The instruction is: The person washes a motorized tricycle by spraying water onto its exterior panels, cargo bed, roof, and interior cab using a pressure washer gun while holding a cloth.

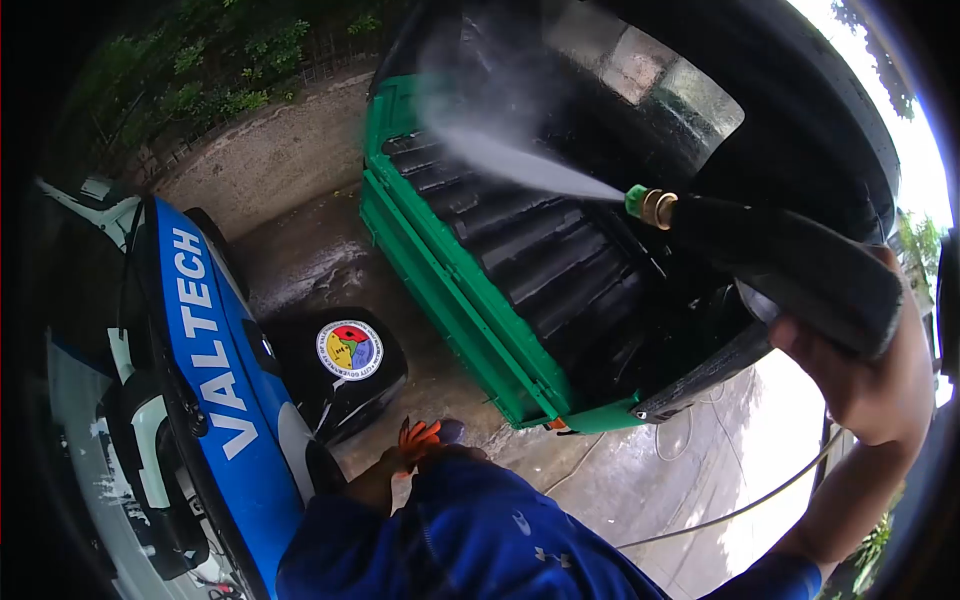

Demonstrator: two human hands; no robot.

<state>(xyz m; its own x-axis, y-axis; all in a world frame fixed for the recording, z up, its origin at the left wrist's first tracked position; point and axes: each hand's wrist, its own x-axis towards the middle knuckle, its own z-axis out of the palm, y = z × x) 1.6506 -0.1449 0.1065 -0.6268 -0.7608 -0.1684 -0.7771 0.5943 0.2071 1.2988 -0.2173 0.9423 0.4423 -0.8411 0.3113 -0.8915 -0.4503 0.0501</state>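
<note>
My right hand point(850, 375) is raised at the right, its fingers wrapped around the black grip of a pressure washer gun point(790, 255). The gun points left, with a brass fitting point(657, 207) and a green nozzle tip at its end. A white fan of water spray point(530, 170) shoots from the tip into the green cargo bed point(455, 300) of a vehicle with a black ribbed floor point(520, 250). The bed floor looks wet. My left hand cannot be made out. Low in the middle, a bright orange item point(418, 440) shows beyond my blue clothing.
A blue vehicle panel point(225, 350) lettered VALTECH stands close at the left. Beside it is a black rounded part with a round seal sticker point(350, 350). A hose point(740, 515) trails over the wet concrete point(620, 490). A low wall point(270, 150) and shrubs lie behind.
</note>
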